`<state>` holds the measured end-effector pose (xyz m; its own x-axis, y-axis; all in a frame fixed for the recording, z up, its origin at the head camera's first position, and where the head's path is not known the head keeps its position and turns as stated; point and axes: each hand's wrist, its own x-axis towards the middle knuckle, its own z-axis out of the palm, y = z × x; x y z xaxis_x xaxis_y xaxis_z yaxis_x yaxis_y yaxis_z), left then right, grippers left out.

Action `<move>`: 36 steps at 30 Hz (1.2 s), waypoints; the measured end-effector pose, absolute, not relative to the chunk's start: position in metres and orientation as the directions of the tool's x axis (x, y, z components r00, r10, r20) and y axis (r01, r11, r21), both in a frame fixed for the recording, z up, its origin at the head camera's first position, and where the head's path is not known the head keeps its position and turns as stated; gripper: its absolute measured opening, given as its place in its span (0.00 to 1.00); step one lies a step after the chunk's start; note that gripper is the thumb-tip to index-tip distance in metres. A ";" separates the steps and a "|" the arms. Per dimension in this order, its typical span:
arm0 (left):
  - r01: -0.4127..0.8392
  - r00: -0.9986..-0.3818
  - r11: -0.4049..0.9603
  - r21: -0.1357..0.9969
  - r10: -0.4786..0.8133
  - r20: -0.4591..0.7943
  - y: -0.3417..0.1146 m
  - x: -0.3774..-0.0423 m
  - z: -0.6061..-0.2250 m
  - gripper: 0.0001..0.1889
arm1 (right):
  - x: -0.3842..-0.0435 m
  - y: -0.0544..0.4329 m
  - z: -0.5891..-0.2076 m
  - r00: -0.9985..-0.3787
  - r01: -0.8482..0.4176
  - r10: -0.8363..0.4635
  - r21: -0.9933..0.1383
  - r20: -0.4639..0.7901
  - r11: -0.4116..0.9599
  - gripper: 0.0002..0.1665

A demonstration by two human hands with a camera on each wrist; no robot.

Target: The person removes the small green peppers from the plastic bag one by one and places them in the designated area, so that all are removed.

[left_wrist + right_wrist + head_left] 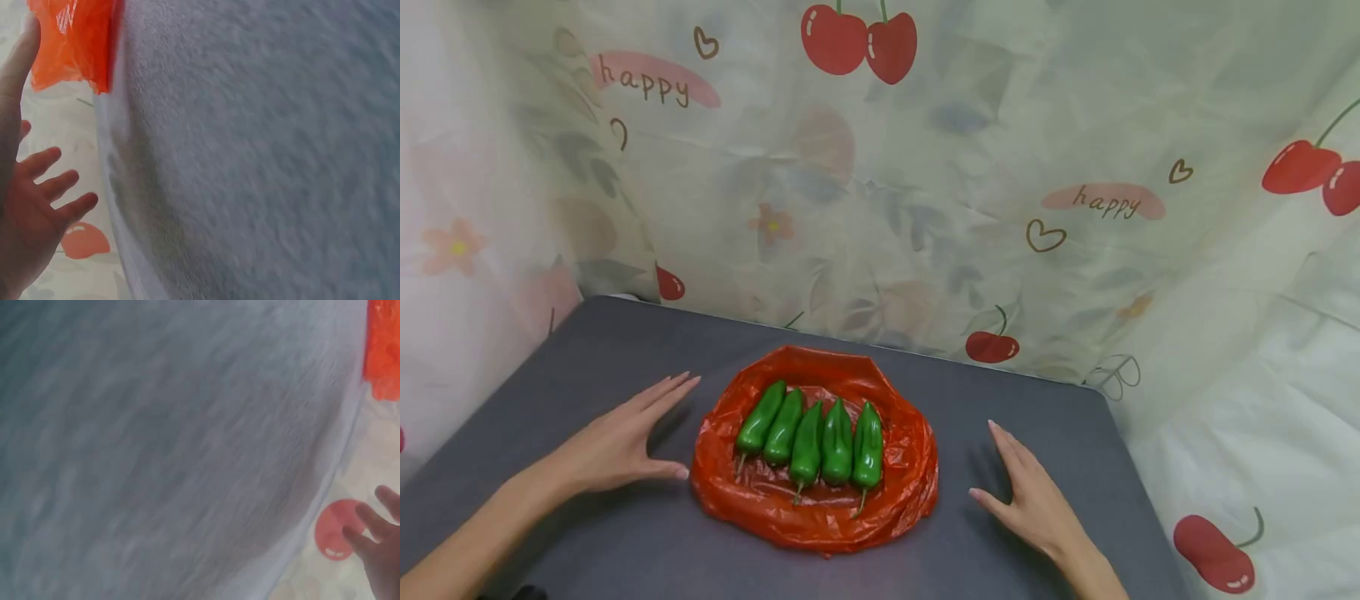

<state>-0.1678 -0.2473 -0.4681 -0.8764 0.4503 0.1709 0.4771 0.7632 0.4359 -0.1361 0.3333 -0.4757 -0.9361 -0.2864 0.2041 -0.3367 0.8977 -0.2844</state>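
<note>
Several green peppers [807, 446] lie side by side in a row on a spread red plastic bag [752, 517] in the head view. The bag's crumpled edge forms a ring around them. To its left is my left hand [617, 442], fingers extended and thumb tip close to the bag's rim. My right hand [1033, 496] hovers on the other side, thumb and fingers spread, with a gap of table between it and the bag. Both hands hold nothing. Each wrist view shows spread fingers and part of the bag [75, 44], [384, 347], with the peppers hidden there.
A dark grey cloth-covered table [1000, 400] lies under everything. Behind it hangs a pale curtain [880, 208] printed with cherries, hearts and the word happy, and similar sheets close in both sides. A small black object [529, 592] shows at the bottom left edge.
</note>
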 end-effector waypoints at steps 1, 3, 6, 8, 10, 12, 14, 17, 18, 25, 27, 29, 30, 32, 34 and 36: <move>0.475 -0.877 0.753 0.455 0.451 0.168 -0.246 -0.169 -0.468 0.61 | -0.137 0.330 -0.475 -0.934 -0.341 -0.289 -0.292 0.208 0.894 0.61; 0.469 -0.877 0.729 0.499 0.454 0.161 -0.244 -0.171 -0.468 0.61 | -0.137 0.324 -0.474 -0.930 -0.354 -0.297 -0.313 0.217 0.881 0.61; 0.472 -0.870 0.685 0.555 0.464 0.166 -0.240 -0.175 -0.468 0.59 | -0.139 0.316 -0.472 -0.922 -0.376 -0.310 -0.341 0.233 0.862 0.61; 0.473 -0.866 0.662 0.581 0.469 0.171 -0.237 -0.178 -0.467 0.58 | -0.139 0.312 -0.471 -0.912 -0.399 -0.325 -0.351 0.252 0.847 0.60; 0.478 -0.862 0.642 0.599 0.475 0.179 -0.235 -0.181 -0.465 0.58 | -0.140 0.309 -0.470 -0.900 -0.422 -0.340 -0.350 0.273 0.836 0.58; 0.478 -0.860 0.631 0.611 0.477 0.180 -0.233 -0.182 -0.464 0.57 | -0.141 0.306 -0.468 -0.883 -0.454 -0.362 -0.348 0.299 0.820 0.57; 0.472 -0.862 0.621 0.626 0.475 0.178 -0.230 -0.183 -0.463 0.56 | -0.143 0.303 -0.467 -0.865 -0.487 -0.384 -0.356 0.323 0.798 0.55; 0.456 -0.867 0.607 0.650 0.468 0.171 -0.226 -0.184 -0.461 0.55 | -0.145 0.297 -0.463 -0.848 -0.523 -0.404 -0.410 0.345 0.748 0.55; 0.449 -0.869 0.600 0.662 0.464 0.170 -0.225 -0.184 -0.461 0.54 | -0.146 0.295 -0.462 -0.846 -0.528 -0.405 -0.431 0.347 0.732 0.55; 0.417 -0.863 0.507 0.754 0.482 0.153 -0.216 -0.192 -0.465 0.48 | -0.152 0.280 -0.460 -0.853 -0.522 -0.399 -0.552 0.337 0.650 0.56; 0.413 -0.859 0.487 0.770 0.489 0.152 -0.215 -0.193 -0.468 0.46 | -0.153 0.276 -0.461 -0.848 -0.530 -0.406 -0.573 0.342 0.625 0.54; 0.412 -0.856 0.472 0.780 0.494 0.154 -0.214 -0.195 -0.470 0.45 | -0.154 0.271 -0.461 -0.840 -0.541 -0.417 -0.590 0.346 0.600 0.52; 0.411 -0.855 0.464 0.785 0.495 0.154 -0.213 -0.196 -0.471 0.44 | -0.155 0.269 -0.461 -0.836 -0.546 -0.423 -0.597 0.349 0.588 0.51; 0.404 -0.857 0.463 0.789 0.494 0.149 -0.210 -0.198 -0.470 0.43 | -0.156 0.265 -0.461 -0.833 -0.550 -0.429 -0.611 0.350 0.569 0.49; 0.397 -0.859 0.461 0.794 0.491 0.145 -0.207 -0.200 -0.469 0.42 | -0.158 0.261 -0.460 -0.824 -0.562 -0.438 -0.615 0.359 0.552 0.46; 0.397 -0.860 0.464 0.792 0.489 0.145 -0.203 -0.201 -0.467 0.41 | -0.160 0.258 -0.460 -0.810 -0.582 -0.451 -0.612 0.375 0.535 0.43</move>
